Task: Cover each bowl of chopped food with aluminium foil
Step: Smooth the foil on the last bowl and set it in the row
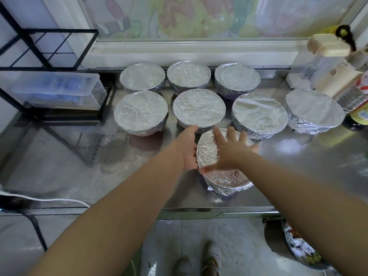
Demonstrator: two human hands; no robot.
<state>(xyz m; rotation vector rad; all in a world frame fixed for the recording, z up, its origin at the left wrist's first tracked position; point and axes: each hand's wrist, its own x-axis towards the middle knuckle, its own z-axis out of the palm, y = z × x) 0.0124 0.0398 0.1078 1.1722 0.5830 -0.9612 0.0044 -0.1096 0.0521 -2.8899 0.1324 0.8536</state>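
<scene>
Pressing on the nearest round bowl wrapped in crinkled silver aluminium foil (208,152), I have the right hand (232,151) flat on its top, fingers straight and spread apart, thumb reaching to the near-left rim. The left hand (188,148) lies against the bowl's left wall, fingers stretched along it rather than curled round it.

My worry is the thin foil. If I lean too hard on the unsupported middle, it could sag into the food or tear. A sideways shove from the left hand could also slide the bowl on the shiny stainless-steel counter (298,176) into the wrapped bowl just behind it. This bowl sits near the counter's front edge, so a pull toward me looks risky too.

The cover itself looks tight and heavily creased, folded down into a skirt all round. One small foil tab (210,188) sticks out at the lower left and, I judge, wants tucking.

Beyond it stand seven other foil-capped round bowls (199,107), four in the middle row and three at the back, so the job looks nearly finished. Further out are a black wire rack holding a clear plastic box (53,90) on the left and a clear cream-lidded container (322,62) on the right.
</scene>
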